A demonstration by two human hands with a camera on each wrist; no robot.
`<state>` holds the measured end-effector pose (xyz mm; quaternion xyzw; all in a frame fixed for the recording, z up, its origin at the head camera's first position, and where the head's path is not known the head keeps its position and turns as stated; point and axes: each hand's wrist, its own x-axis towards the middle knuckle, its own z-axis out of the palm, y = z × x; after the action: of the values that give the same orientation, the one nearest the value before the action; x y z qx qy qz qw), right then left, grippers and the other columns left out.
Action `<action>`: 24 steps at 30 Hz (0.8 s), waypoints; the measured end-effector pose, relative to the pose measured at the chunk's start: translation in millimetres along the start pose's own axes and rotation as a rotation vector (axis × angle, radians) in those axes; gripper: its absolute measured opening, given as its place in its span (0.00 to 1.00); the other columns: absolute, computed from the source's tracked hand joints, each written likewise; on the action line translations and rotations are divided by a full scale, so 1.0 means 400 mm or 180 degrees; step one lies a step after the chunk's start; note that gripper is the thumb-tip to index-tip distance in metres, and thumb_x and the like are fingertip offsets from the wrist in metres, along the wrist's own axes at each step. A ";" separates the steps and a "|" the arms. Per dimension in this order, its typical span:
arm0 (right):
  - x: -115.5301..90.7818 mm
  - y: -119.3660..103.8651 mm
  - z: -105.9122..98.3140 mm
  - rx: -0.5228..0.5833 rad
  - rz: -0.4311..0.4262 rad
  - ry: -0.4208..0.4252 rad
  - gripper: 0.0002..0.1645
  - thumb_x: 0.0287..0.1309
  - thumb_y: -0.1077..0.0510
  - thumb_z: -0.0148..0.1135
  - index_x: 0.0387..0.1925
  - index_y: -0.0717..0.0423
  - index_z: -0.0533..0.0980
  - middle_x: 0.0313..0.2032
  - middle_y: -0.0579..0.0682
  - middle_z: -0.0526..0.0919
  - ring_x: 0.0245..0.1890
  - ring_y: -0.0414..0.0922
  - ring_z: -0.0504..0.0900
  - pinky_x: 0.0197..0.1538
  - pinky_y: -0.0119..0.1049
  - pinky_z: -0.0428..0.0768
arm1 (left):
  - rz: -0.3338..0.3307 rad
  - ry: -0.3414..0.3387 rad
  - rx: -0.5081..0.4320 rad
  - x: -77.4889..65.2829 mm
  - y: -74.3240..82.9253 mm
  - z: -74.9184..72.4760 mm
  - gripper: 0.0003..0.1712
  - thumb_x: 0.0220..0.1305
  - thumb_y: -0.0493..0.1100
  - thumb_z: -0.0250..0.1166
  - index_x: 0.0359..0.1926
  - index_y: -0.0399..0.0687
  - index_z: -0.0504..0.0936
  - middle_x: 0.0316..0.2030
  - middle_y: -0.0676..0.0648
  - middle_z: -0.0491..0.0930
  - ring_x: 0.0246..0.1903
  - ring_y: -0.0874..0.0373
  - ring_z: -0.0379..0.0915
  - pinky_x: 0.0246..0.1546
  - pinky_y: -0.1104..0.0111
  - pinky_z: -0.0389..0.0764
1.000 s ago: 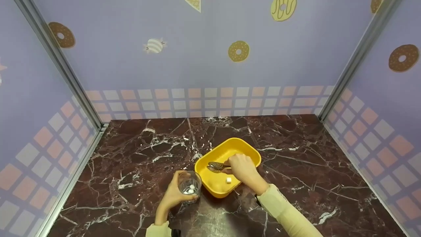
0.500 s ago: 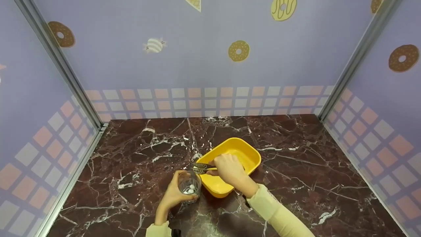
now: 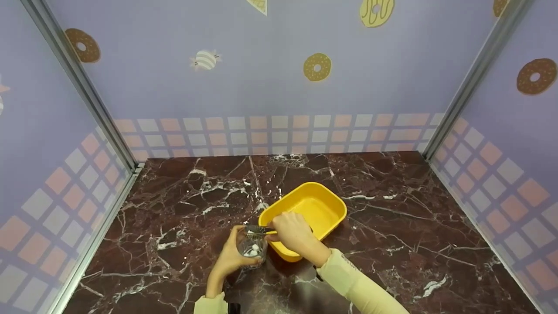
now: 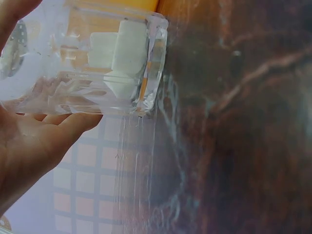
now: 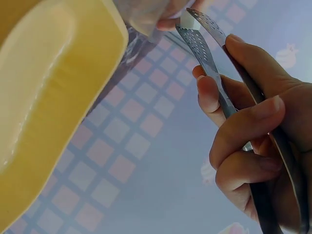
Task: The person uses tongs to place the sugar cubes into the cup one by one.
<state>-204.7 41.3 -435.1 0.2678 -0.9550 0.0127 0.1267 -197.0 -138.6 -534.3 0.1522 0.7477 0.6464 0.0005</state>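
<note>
My left hand grips a clear glass that stands upright on the table, fingers and thumb curved round its sides. Several white cubes lie at the bottom of it. My right hand holds metal tongs with perforated ends. Between their tips a single white cube is pinched, as the right wrist view shows. In the head view the tong ends overlap the glass's mouth, and the left wrist view shows them at the rim end. My right hand is over the near-left side of a yellow tub.
The tub sits immediately right of the glass, turned at an angle, its near-left part hidden by my right hand. Dark red marble tabletop spreads around both. Patterned purple walls close off the back and both sides.
My right hand has carried the tongs left, from over the tub to the glass's mouth. A white cube that showed in the tub is out of sight now. My left hand and the glass have stayed put.
</note>
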 end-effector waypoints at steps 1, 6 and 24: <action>0.000 0.000 0.004 0.0001 0.0001 -0.0006 0.15 0.39 0.40 0.65 0.16 0.45 0.78 0.14 0.43 0.76 0.13 0.43 0.70 0.12 0.35 0.67 | 0.0007 -0.0001 -0.0011 0.000 0.001 0.000 0.48 0.25 0.23 0.72 0.52 0.34 0.59 0.46 0.34 0.75 0.46 0.36 0.69 0.50 0.48 0.71; -0.002 0.001 0.015 -0.0014 -0.0015 0.0015 0.16 0.39 0.39 0.65 0.16 0.45 0.78 0.14 0.43 0.75 0.13 0.43 0.69 0.12 0.34 0.66 | 0.0034 -0.0003 0.0071 0.003 -0.030 -0.004 0.49 0.25 0.27 0.74 0.53 0.38 0.60 0.46 0.37 0.75 0.45 0.41 0.71 0.49 0.53 0.74; -0.034 0.055 0.015 0.0288 -0.0031 0.0212 0.16 0.40 0.40 0.65 0.14 0.44 0.74 0.12 0.42 0.72 0.12 0.41 0.65 0.12 0.31 0.59 | -0.0027 -0.0011 0.0074 0.007 -0.049 -0.004 0.48 0.26 0.32 0.75 0.53 0.37 0.60 0.52 0.36 0.71 0.54 0.46 0.67 0.60 0.50 0.65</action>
<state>-206.1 66.6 -443.3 0.2774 -0.9474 0.0642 0.1462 -204.4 -142.0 -552.3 0.1502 0.7557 0.6374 0.0028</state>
